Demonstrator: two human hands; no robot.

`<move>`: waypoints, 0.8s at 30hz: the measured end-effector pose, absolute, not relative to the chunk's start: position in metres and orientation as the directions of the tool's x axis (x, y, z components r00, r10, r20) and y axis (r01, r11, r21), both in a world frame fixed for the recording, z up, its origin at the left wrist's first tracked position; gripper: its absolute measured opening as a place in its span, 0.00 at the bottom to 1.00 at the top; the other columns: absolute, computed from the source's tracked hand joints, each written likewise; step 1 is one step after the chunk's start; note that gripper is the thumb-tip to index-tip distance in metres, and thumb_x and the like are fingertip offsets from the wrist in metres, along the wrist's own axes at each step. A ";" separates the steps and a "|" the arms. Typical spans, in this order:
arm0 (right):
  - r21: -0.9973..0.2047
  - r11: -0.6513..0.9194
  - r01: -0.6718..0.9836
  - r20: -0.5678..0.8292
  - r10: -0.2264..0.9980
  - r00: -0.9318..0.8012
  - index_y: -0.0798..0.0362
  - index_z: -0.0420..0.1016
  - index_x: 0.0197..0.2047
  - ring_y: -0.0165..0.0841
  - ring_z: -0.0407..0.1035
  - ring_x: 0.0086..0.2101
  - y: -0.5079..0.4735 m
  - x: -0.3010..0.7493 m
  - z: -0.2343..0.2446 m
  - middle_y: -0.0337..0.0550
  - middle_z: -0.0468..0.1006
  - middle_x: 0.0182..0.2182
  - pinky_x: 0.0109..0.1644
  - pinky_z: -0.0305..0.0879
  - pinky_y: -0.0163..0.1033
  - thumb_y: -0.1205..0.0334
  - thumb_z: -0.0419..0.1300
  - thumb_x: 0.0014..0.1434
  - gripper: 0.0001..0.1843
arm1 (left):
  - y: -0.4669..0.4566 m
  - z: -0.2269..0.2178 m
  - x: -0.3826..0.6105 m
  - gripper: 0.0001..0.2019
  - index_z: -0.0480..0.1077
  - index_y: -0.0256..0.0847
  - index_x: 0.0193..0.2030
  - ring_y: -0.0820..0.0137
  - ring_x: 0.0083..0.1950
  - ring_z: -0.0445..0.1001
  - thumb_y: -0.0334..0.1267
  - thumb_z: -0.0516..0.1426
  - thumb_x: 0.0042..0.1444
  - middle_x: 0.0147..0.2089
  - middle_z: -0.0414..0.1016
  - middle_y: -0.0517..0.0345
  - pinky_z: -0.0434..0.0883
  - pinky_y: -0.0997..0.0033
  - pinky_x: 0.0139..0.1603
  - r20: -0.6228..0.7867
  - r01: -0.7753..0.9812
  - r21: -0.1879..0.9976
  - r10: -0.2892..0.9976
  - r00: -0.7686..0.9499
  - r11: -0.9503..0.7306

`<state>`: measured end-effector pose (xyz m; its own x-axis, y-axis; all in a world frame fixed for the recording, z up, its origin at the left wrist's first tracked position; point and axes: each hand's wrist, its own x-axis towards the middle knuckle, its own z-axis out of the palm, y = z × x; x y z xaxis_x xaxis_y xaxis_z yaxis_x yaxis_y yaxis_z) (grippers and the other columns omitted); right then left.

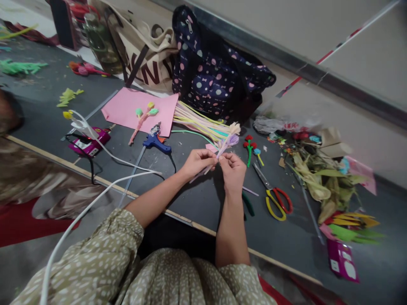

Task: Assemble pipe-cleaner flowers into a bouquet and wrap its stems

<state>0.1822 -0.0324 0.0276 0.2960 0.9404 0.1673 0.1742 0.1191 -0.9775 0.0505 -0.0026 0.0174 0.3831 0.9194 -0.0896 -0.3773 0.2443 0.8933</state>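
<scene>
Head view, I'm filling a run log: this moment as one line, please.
left hand: holding purple flower | right hand: holding purple flower | scissors: on table

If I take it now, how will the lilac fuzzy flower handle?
The lilac fuzzy flower probably weighs little: it looks slim. Likely bendable but self-supporting, as its head projects beyond the left hand and right hand. That bunched head could crush.
</scene>
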 end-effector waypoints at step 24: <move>-0.997 0.047 -0.062 0.030 0.966 0.256 0.53 0.71 0.30 0.24 0.61 0.19 -0.032 0.174 0.037 0.32 0.70 0.20 0.22 0.58 0.31 0.58 0.65 0.50 0.09 | 0.001 0.007 0.051 0.16 0.74 0.32 0.31 0.74 0.25 0.75 0.40 0.71 0.41 0.26 0.76 0.58 0.76 0.72 0.32 -0.134 -0.572 0.702 0.867 0.480 0.425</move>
